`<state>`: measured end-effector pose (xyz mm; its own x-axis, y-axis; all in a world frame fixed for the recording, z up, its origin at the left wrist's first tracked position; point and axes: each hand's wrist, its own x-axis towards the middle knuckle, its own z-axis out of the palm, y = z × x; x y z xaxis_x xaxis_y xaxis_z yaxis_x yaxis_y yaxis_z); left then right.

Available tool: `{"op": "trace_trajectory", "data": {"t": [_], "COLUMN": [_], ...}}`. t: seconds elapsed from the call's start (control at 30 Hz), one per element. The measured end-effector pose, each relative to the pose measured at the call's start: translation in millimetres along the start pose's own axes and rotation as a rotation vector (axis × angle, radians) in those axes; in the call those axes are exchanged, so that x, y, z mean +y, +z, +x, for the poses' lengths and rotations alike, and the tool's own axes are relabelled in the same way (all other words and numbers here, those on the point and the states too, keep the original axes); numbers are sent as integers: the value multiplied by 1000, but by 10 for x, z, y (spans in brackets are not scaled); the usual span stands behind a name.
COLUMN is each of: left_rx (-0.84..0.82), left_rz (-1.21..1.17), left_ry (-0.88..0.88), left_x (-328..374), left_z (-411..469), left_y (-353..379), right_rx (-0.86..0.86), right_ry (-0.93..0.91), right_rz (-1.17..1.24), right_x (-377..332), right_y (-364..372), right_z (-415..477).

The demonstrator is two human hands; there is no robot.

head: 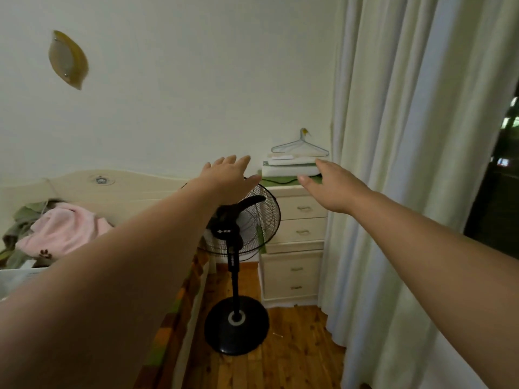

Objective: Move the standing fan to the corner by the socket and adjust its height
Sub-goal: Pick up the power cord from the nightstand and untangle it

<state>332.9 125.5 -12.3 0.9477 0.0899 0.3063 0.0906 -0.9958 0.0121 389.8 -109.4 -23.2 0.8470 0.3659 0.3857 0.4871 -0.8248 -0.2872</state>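
Fan (229, 231) just below left grip (224, 178)

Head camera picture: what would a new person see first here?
Two bare arms stretch forward, left hand and right hand open, toward a black round-based standing fan. It stands on the wooden floor between a bed and a cream chest of drawers.

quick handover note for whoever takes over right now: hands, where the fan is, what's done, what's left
Left hand: open, stretched out above the standing fan, gripping nothing.
Right hand: open, stretched toward the chest of drawers, empty.
The standing fan is upright on the wooden floor between the bed and the chest of drawers, near the curtain.
Done: nothing evident; no socket in view.
Left: grip the fan, carry it to the socket corner, set its height.
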Motion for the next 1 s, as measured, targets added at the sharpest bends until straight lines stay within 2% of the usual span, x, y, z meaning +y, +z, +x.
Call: {"op": "trace_trajectory", "data": {"t": [0.53,0.83,1.0], "left_rx": [-51,-46,-72], "left_rz": [7,20,47], "left_ry": [-7,-15,-1], "left_x": [-107,263,453], "left_z": [1739,3218,3732], "left_y": [771,1178,1482], "right_rx": [-4,-45,-89], "right_ry": [5,0,4], "right_rz": [13,76,108], "right_x": [717,1560,1965], "right_y": [724,997,1181], "right_z": [1608,2835,3322]}}
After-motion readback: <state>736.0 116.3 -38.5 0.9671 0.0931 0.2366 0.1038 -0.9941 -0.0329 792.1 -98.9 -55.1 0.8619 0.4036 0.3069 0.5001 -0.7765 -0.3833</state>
